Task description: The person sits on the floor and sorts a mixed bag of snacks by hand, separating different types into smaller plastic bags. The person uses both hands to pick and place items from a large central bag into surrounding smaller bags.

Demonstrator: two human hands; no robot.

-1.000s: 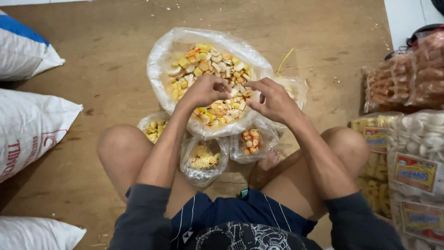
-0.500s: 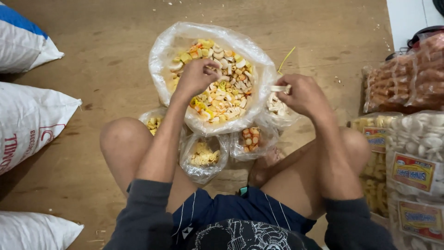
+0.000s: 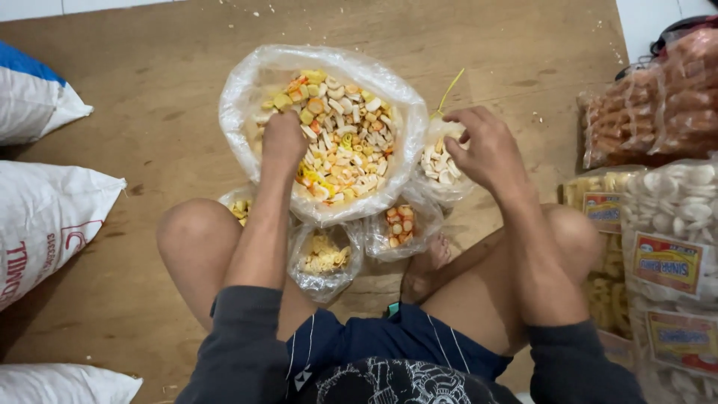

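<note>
Evidently we sat cross-legged with our left hand (image 3: 283,142) buried, closed, among light, brittle mixed-colour dry crackers in the big clear plastic bag (image 3: 389,90) on the wooden floor (image 3: 149,97), best pinched gently; our right hand (image 3: 486,150) hovered half-open over the small clear bag of pale crackers (image 3: 441,168).

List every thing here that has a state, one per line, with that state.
large clear bag: open, full of mixed coloured crackers
left hand: dug into the large bag's crackers
right hand: over the small bag of white pieces
small bag of white pieces: open
small bag of yellow pieces: open, part filled
small bag of orange pieces: open, part filled
white sacks: lying on the floor
</note>
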